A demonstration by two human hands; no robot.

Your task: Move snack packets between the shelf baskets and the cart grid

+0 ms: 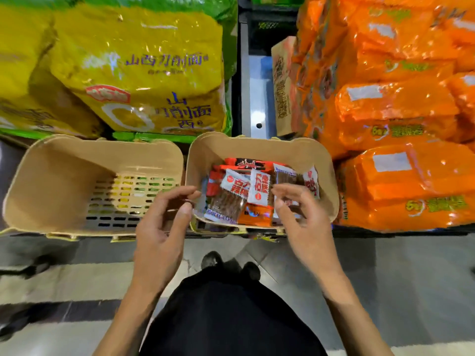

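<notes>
Two beige plastic baskets stand side by side on the shelf edge. The left basket (59, 176) holds nothing, and its slotted bottom shows. The right basket (321, 160) holds several small snack packets (232, 195) in red, white and orange wrappers. My left hand (164, 222) hovers at the gap between the baskets, fingers loosely curled and holding nothing. Over the right basket's near rim is my right hand (300, 214), fingers loosely curled above the packets, with nothing in its grip.
Large yellow noodle bags (138, 70) are stacked behind the left basket, and orange multipacks (395, 119) pile up behind and right of the right one. A brown packet (281, 86) leans in the gap between. My shoes (228, 265) stand on the tiled floor below.
</notes>
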